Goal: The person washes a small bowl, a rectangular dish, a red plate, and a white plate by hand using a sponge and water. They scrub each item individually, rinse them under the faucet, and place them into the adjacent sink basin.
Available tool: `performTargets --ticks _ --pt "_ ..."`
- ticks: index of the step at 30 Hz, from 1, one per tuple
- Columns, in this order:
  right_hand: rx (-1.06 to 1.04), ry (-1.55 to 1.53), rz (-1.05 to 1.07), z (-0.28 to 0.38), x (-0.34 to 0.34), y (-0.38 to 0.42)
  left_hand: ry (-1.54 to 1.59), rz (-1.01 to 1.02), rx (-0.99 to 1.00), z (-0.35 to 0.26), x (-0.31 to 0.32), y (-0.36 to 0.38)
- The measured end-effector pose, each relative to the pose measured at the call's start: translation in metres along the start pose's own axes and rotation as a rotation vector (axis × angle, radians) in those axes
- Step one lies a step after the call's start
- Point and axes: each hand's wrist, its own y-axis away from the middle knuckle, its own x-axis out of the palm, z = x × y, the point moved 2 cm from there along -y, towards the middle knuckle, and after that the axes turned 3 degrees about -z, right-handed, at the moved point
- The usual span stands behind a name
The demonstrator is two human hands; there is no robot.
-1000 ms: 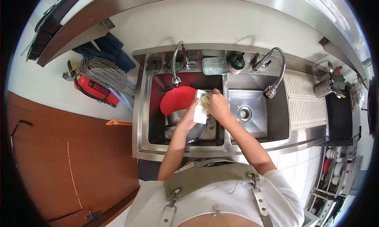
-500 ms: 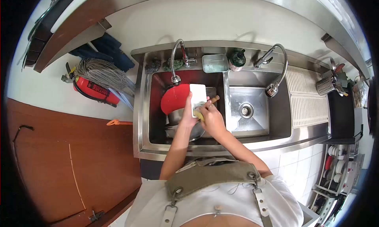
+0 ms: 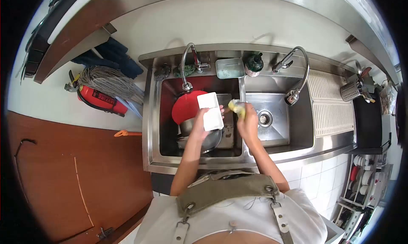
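Note:
My left hand is wrapped round a white rectangular divided dish, tilted over the left sink basin. Its fingertips show at the dish's right edge. To the right, above the divider between the basins, my right hand grips a yellow sponge, apart from the dish. Below the dish, in the left basin, lie a round red item and a metal pan, both partly hidden by my left hand and the dish.
Two flexible-neck faucets arch over the basins. A glass container and a dark green pump bottle stand on the back ledge. The right basin has a drain. A ribbed drainboard and a utensil holder are further right.
My right hand has moved right with the sponge, off the white dish. The dish has tilted and shifted slightly down in my left hand.

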Motion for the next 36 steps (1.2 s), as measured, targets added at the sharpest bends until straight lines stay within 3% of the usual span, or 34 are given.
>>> performTargets --ticks 2,4,5,7,8,10,12,14,16,18,20,22,24,26,28,30,32,34,36 --pt "0.176 -0.46 0.167 -0.009 0.003 -0.005 -0.195 0.003 0.0 -0.006 0.001 0.003" --pt "0.208 -0.747 0.236 -0.013 0.026 -0.004 -0.302 -0.081 -0.046 0.007 -0.007 -0.005" --pt "0.226 -0.869 0.168 -0.018 0.043 0.0 -0.29 -0.098 -0.027 0.015 -0.007 -0.01" --pt "0.327 -0.966 0.258 -0.011 0.052 0.001 -0.275 -0.115 -0.011 0.018 0.006 -0.01" --pt "0.412 -1.023 0.298 -0.008 0.054 0.001 -0.308 -0.096 0.102 0.014 0.013 -0.011" --pt "0.358 -0.958 0.319 -0.006 0.055 0.002 -0.34 -0.08 0.215 0.01 0.021 -0.014" --pt "0.308 -0.889 0.343 -0.009 0.053 0.001 -0.61 -0.184 0.364 0.012 0.021 -0.017" --pt "0.125 -0.514 0.365 -0.022 0.05 -0.009 -0.602 -0.263 0.309 0.017 0.021 -0.016" --pt "0.149 -0.351 0.384 -0.038 0.055 -0.016 -0.441 -0.268 0.109 0.029 0.006 -0.027" --pt "0.298 -0.132 0.43 -0.032 0.045 -0.015 -0.417 -0.255 0.111 0.035 0.002 -0.031" --pt "0.301 -0.15 0.387 -0.043 0.052 -0.011 -0.407 -0.282 0.192 0.037 0.009 -0.03" --pt "0.564 -0.866 0.371 -0.033 0.05 0.001 -0.313 -0.333 0.193 0.035 0.016 -0.029" --pt "0.553 -0.938 0.328 -0.036 0.057 0.01 -0.219 -0.384 0.198 0.036 0.015 -0.035" --pt "0.301 -0.98 0.09 -0.039 0.062 0.016 0.076 -0.383 0.227 0.044 0.007 -0.044" --pt "0.345 -0.963 0.028 -0.036 0.056 0.017 0.104 -0.423 0.245 0.046 0.017 -0.04" --pt "0.208 -0.722 0.022 -0.036 0.045 0.011 0.153 -0.31 0.371 0.042 0.032 -0.032" --pt "0.256 -0.665 -0.009 -0.046 0.04 0.008 0.06 -0.253 0.32 0.03 0.03 -0.029" --pt "0.254 -0.492 0.148 -0.047 0.026 0.003 -0.184 -0.053 0.228 0.017 0.027 -0.027" --pt "0.361 -0.379 0.182 -0.05 0.013 0.0 -0.212 -0.016 0.172 0.004 0.015 -0.021"
